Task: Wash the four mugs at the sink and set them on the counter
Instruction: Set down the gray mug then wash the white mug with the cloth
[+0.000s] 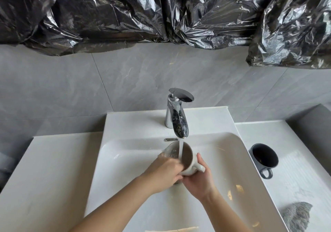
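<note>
The pale mug [187, 161] is held over the middle of the sink [250, 169], tilted with its dark inside facing up toward the camera, directly beneath the spout of the chrome tap [177, 117]. A stream of water [181, 147] falls from the spout into the mug's mouth. The mug's handle [201, 167] points to the right.

The right hand [198, 181] cups the mug from below and from the right, fingers wrapped under the body and the thumb raised beside the handle. The left hand [166, 171] comes in from the left with its fingers curled against the mug's near rim and side; whether the fingertips reach inside cannot be told, as they are hidden and the spot by the rim is blurred with water.

On the white table [295, 174] to the right of the sink, a dark grey mug [265, 157] stands upright, well apart from the hands, its handle toward the camera. Nearer along the same table lies a crumpled grey cloth [297, 215]. A second stretch of white table [50, 174] lies to the left of the sink.

Behind the tap rises a grey tiled wall [80, 85], and crinkled black plastic sheeting [143, 11] hangs across the top.
</note>
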{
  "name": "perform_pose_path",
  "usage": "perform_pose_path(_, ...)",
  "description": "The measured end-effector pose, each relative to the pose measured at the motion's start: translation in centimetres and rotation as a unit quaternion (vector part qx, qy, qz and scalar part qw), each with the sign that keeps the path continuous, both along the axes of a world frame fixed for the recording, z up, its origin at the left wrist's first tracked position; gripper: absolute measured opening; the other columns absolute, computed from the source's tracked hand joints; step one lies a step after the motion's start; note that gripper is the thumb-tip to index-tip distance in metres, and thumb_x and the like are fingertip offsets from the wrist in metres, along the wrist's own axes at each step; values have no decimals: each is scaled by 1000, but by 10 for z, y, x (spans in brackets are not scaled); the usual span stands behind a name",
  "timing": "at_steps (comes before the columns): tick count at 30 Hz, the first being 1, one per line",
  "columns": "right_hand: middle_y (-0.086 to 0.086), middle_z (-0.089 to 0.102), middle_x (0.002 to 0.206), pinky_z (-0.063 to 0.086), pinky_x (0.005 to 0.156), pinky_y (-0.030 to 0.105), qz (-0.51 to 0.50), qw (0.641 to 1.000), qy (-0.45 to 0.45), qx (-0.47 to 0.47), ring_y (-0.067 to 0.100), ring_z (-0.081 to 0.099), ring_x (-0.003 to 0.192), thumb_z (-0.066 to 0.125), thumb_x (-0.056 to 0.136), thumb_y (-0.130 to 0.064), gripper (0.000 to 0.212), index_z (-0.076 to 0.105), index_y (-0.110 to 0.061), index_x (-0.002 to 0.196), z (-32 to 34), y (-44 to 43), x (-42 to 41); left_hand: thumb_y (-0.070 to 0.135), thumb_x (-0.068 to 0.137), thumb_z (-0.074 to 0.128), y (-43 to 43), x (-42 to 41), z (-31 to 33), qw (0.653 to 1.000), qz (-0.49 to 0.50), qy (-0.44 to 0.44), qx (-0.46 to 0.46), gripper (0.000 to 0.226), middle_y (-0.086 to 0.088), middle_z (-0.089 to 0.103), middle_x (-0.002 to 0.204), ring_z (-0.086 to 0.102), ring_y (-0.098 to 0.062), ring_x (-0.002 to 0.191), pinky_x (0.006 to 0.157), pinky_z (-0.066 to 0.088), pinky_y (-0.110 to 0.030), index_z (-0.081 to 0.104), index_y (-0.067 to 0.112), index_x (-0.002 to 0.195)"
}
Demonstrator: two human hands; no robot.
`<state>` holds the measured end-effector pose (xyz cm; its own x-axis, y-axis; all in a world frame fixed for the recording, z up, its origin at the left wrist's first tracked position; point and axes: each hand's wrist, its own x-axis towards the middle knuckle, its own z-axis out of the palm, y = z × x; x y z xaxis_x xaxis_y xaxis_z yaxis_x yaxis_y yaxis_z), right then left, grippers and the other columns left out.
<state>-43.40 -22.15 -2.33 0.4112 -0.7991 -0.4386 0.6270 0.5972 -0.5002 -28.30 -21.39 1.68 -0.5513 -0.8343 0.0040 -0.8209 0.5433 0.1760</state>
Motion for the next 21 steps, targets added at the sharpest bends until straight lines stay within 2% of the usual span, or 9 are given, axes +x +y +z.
perform_pose_path(4,27,44,145,36,107,48,30,998,50,27,40,45,132,73,76,-51,86,46,-3,142,-3,-6,-1,25,78,64,-7,9,-3,995,-35,-86,-37,15,9,69,97,57,-23,112,99,43,-40,71,28,91)
perform_pose_path(7,25,62,125,46,92,46,-1,998,44,38,40,59,111,81,67,-41,76,60,1,127,-6,-3,-3,30,60,77,-4,-1,2,998,-41,-53,-13,17,7,61,59,63,-15,70,70,48,-21,62,22,62)
perform_pose_path(9,0,74,94,51,76,31,31,993,111,-14,27,63,95,84,64,-25,56,63,-11,115,-8,3,-3,42,52,84,3,-7,2,999,-11,-46,-12,34,6,58,49,58,-17,47,48,41,-17,58,20,57)
perform_pose_path(12,-36,64,72,47,58,6,48,993,104,11,-8,64,71,67,86,1,28,56,-19,102,6,2,-4,42,79,69,4,-7,5,999,18,-26,9,24,-1,70,75,67,-26,74,62,47,-29,65,18,78)
perform_pose_path(13,-29,67,67,47,56,9,24,994,108,-18,-8,65,66,55,96,1,17,59,-15,99,8,2,-4,41,86,60,4,-5,7,999,18,-38,4,24,-5,71,84,65,-30,86,70,48,-33,66,17,85)
perform_pose_path(15,-1,76,85,51,62,29,27,991,125,-37,13,71,75,34,106,-22,42,72,-8,97,10,0,-4,46,85,56,0,3,8,994,-21,-91,-51,30,-4,72,89,63,-31,103,80,50,-34,70,20,86)
perform_pose_path(17,11,75,97,52,64,36,17,999,52,6,24,72,83,27,106,-32,54,77,-12,98,11,0,0,54,77,61,0,3,6,992,-18,-110,-54,35,-1,73,90,61,-30,113,89,52,-34,72,23,88)
perform_pose_path(19,5,76,99,58,67,29,-13,999,37,5,17,73,86,29,107,-24,45,73,-13,103,13,4,3,56,71,67,2,-5,6,995,-11,-61,-72,33,2,71,72,69,-23,92,88,54,-34,70,23,76)
perform_pose_path(21,18,70,115,60,73,36,-40,999,10,27,29,71,98,33,101,-37,51,72,-5,113,14,8,8,55,76,53,8,-9,5,999,8,-4,-45,37,4,66,59,69,-20,72,85,56,-35,65,22,65)
